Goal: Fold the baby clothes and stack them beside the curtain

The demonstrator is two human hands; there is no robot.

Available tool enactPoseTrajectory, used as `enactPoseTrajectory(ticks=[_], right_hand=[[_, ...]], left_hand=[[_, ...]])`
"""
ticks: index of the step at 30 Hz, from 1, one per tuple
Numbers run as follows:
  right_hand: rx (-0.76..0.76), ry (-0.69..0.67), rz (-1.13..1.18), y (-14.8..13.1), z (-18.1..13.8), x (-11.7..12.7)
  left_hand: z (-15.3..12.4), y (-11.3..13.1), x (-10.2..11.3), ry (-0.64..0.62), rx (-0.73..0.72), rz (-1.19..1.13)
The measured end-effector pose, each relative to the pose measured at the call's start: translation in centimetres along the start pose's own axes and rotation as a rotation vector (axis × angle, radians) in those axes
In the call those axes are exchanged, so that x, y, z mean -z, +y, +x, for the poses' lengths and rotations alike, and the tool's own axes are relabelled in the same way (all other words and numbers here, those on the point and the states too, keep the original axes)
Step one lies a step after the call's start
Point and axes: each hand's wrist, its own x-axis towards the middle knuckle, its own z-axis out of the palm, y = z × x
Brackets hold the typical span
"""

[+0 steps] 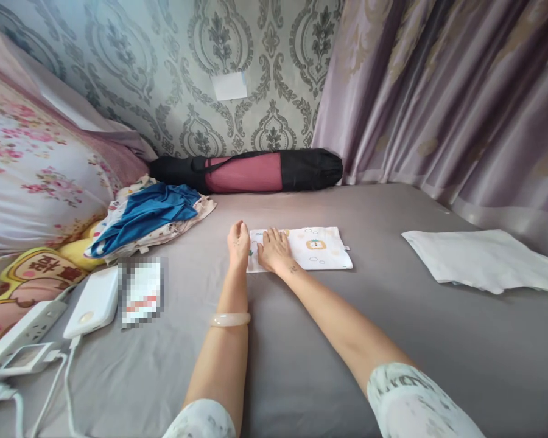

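A folded white cloth [329,248] with a lion face and small printed shapes lies flat on the grey bed sheet. My right hand [274,248] rests palm down on its left part, fingers spread and pointing away from me. At the cloth's left edge my left hand [238,244] stands on its side, thumb uppermost. Its fingers are mostly hidden, so I cannot tell if they pinch the edge or only lie against it. A pale bangle [231,320] circles my left forearm. A small tag sticks out at the cloth's right end.
A white folded cloth [479,255] lies to the right. Rumpled clothes with a blue garment [153,213] are piled at the left. Nearer are a white power bank [94,301], a power strip [25,331] and cables. A black-and-maroon long bag [244,171] lies along the wall.
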Motion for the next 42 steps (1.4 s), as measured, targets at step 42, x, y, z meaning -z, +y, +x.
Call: enactPoseTrajectory(ticks=[42], right_hand=[[-0.055, 0.087, -0.096, 9.5, -4.0, 2.4]], left_hand=[[-6.3, 0.0, -5.1, -0.561, -0.601, 1.019]])
